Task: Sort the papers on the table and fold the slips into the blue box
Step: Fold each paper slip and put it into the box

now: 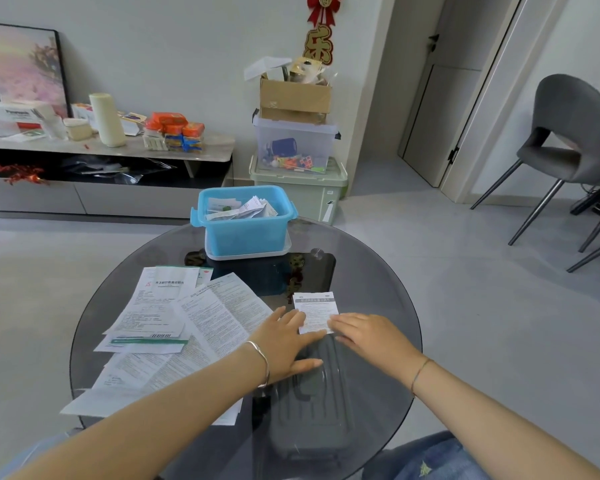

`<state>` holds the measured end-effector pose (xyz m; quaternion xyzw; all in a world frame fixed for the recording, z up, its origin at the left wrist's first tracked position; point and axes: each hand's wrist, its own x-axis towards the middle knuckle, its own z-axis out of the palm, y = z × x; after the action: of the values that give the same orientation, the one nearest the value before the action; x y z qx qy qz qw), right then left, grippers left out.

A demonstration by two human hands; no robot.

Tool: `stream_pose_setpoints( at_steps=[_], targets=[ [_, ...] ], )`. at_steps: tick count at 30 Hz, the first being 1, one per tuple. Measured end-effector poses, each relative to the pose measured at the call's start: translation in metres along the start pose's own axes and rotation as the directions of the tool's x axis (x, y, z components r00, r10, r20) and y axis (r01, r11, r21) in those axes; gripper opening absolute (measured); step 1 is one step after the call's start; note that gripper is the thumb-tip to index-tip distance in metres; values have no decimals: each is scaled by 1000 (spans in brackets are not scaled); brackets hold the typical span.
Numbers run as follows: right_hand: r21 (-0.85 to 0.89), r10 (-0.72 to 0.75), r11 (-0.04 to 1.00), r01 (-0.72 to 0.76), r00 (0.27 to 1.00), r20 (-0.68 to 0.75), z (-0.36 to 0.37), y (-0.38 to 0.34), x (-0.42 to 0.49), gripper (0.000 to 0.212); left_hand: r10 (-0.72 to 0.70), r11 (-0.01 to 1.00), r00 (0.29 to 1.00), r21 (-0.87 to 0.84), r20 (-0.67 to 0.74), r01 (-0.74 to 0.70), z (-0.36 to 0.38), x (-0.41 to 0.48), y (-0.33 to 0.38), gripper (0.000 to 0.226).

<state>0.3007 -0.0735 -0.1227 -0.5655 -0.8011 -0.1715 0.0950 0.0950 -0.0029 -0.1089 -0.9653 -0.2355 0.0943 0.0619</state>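
Note:
A small folded white slip lies on the round dark glass table, right of centre. My left hand lies flat with straight fingers pressing the slip's lower left corner. My right hand presses the slip's lower right edge, fingers flat. A spread of printed papers covers the table's left half. At the far side stands the blue box, open, with several folded slips inside, on a clear lid.
Beyond the table stand stacked storage bins and a cardboard box. A low cabinet with clutter runs along the left wall. A grey chair stands at the right. A grey case shows under the glass.

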Motion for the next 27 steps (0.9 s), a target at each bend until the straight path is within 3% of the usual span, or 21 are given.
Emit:
stream_pose_setpoints(
  at_steps=[2,5,8,13,19,23,27],
  targets=[
    [-30,-90,995,91,996,24,3,4,4,12,24,1000,1000,-18,-15,-24,1,-1,-2,69],
    [-97,-123,987,131,989,80,9,3,10,34,57,995,998,-75,-33,-60,-4,-5,-6,86],
    [-143,-117,982,121,993,36,8,0,13,30,0,994,1000,-107,-24,-2,-6,-5,-14,56],
    [7,-102,995,104,989,-105,-6,-8,3,10,-65,988,996,-144,-53,57,-1,2,-20,43],
    [233,37,972,-40,999,18,-11,-10,-8,14,-78,987,995,-145,-70,67,5,12,-17,35],
    [468,320,803,-368,930,182,-11,-7,-7,14,-113,979,982,-188,-149,84,-1,11,-18,40],
    [683,539,500,-533,808,236,-7,-9,1,11,-287,842,934,-520,-214,140,-5,15,-22,31]
  ],
)
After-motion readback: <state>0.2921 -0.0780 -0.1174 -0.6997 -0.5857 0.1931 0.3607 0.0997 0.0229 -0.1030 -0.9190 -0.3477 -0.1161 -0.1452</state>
